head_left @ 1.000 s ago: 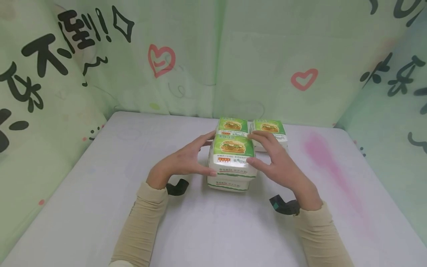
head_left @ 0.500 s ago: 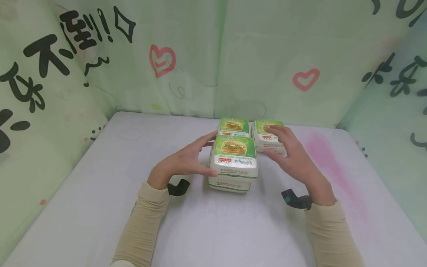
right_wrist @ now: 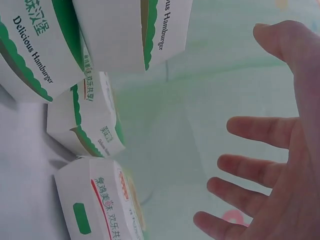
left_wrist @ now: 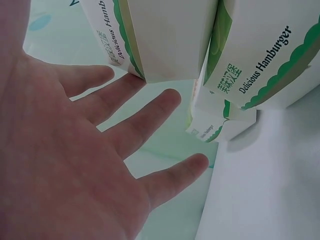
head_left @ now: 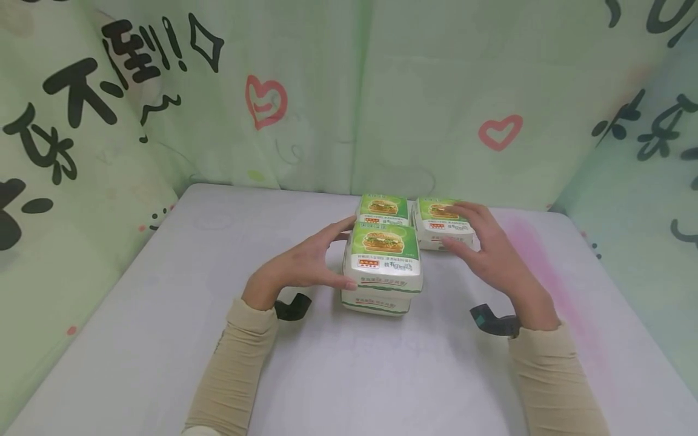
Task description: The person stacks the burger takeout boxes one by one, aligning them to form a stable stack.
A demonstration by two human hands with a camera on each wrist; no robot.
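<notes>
Two hamburger boxes are stacked near the table's middle. The upper hamburger box [head_left: 384, 260] has a green lid with a burger picture; the lower box [head_left: 376, 303] shows beneath it. My left hand [head_left: 305, 257] is at the stack's left side, thumb near the front corner. In the left wrist view its spread fingers [left_wrist: 145, 125] are at the upper box [left_wrist: 167, 40]; whether they press on it I cannot tell. My right hand [head_left: 493, 257] hangs to the right, fingers spread, holding nothing. In the right wrist view it is apart from the boxes.
Behind the stack stands one hamburger box [head_left: 384, 206], and another box [head_left: 436, 225] sits to its right, near the table's [head_left: 163, 339] back edge. A green curtain [head_left: 436, 91] with hearts and black writing encloses the table. Black curved pieces are at both wrists.
My right hand has let go of the upper hamburger box and moved right, away from the stack. The left hand and the boxes have stayed in place.
</notes>
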